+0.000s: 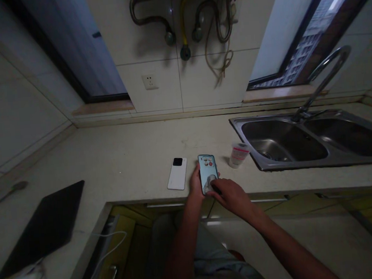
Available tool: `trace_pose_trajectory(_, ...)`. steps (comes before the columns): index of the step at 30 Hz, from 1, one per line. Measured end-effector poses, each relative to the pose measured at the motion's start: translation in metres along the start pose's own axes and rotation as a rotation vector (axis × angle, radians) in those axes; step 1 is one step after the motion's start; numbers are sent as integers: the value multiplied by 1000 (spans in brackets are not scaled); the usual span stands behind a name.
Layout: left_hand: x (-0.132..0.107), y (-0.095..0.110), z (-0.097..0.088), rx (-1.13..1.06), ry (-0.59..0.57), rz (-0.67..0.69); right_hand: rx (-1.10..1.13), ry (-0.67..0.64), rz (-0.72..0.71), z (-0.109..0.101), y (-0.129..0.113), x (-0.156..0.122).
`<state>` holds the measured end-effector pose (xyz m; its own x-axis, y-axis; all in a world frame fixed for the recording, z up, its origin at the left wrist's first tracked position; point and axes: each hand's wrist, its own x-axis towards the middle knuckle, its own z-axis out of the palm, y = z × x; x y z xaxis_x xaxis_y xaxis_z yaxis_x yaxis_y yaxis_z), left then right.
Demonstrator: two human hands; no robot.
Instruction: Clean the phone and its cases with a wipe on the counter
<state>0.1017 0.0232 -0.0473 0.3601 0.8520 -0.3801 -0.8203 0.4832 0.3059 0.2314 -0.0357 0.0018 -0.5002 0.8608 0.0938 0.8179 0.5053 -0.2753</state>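
My left hand (195,182) is wrapped round a light blue phone (207,168) with a dark edge, its back with several round camera lenses facing up. The phone is held above the counter's front edge. Over its lower back, my right hand (228,191) has its fingers closed on a small greyish-white wipe (211,180), which touches the phone. Whether this is cloth or tissue I cannot tell. To the left, a white phone (177,176) with a black camera block lies on the counter. A clear plastic cup (239,155) with pink markings stands to the right.
The pale counter (136,156) runs along the tiled wall and turns towards me on the left. A double steel sink (259,168) with a curved tap (321,75) is at right. On the left lie a black flat panel (45,228) and a white cable (112,244).
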Motion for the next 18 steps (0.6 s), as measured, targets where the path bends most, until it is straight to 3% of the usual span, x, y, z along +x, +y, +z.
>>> trace_pose_trajectory(3, -2, -1, 5, 12, 5, -34, -12, 11, 88, 5, -2, 9)
trace_pose_trajectory(7, -4, 0, 7, 48, 19, -11, -4, 81, 82, 5, 13, 19)
trace_pose_trajectory(13, -3, -1, 4, 106, -11, 7, 133, 455, 216, -4, 51, 37)
trace_pose_trajectory(18, -3, -4, 5, 120, -12, -14, 285, 633, 183, -4, 46, 58)
